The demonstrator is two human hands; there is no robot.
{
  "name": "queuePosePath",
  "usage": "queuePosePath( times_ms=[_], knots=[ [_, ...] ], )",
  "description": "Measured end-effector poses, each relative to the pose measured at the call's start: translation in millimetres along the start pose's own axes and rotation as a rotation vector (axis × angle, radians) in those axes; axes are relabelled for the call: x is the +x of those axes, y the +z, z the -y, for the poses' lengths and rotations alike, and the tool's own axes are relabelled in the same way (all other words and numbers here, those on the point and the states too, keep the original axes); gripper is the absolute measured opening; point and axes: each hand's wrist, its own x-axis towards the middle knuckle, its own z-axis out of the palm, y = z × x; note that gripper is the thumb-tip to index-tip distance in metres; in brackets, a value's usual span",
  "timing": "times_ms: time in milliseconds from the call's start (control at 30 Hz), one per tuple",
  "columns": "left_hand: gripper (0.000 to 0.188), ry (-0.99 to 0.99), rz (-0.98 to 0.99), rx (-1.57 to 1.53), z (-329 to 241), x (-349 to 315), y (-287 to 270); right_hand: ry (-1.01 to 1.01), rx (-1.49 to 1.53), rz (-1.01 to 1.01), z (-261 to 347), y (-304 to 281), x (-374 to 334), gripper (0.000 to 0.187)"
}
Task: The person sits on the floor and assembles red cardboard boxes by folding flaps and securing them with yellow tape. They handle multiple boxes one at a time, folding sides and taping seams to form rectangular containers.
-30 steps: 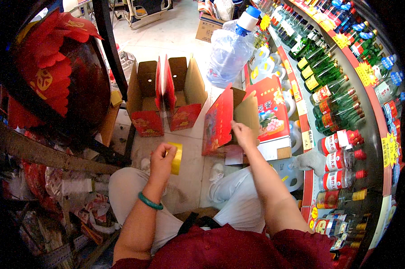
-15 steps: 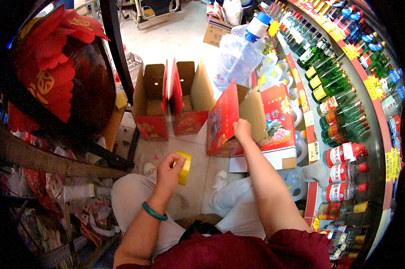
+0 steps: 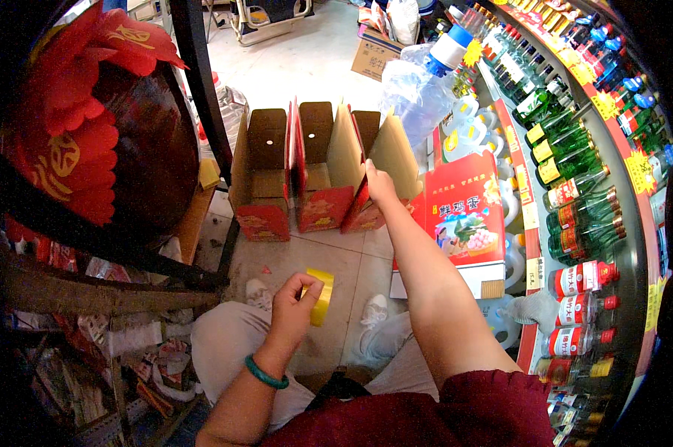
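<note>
Fingers closed, right hand (image 3: 379,185) grips a red carton (image 3: 366,217); left hand (image 3: 294,299) pinches yellow tape (image 3: 323,296).

Bold characters mark a flat carton (image 3: 463,212) alongside; bottles (image 3: 572,309) wear red-and-white labels.

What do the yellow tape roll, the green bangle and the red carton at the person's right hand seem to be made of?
Yellow tape roll: probably glossy plastic film, judging by its bright sheen.
Green bangle: something rigid and smooth; stone, glass or plastic, the look leaves it open.
Red carton: likely cardboard, with matte brown inner walls and a printed red outside.
</note>
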Motion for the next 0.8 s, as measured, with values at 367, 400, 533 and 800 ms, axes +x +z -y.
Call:
queuePosePath(
  times_ms=[367,400,533,800],
  knots=[
    [0.010,0.042,0.005,0.081,-2,-1,1,-0.191,-0.111,-0.132,-3,33,19,0.035],
    [0.010,0.035,0.003,0.096,0,-1,1,-0.184,-0.113,-0.150,-2,37,19,0.035],
    [0.010,0.006,-0.039,0.128,-2,-4,0,-0.185,-0.079,-0.145,30,39,11,0.031],
    [0.009,-0.045,-0.024,0.056,2,-2,4,0.124,-0.099,0.029,31,30,31,0.034]
  ],
)
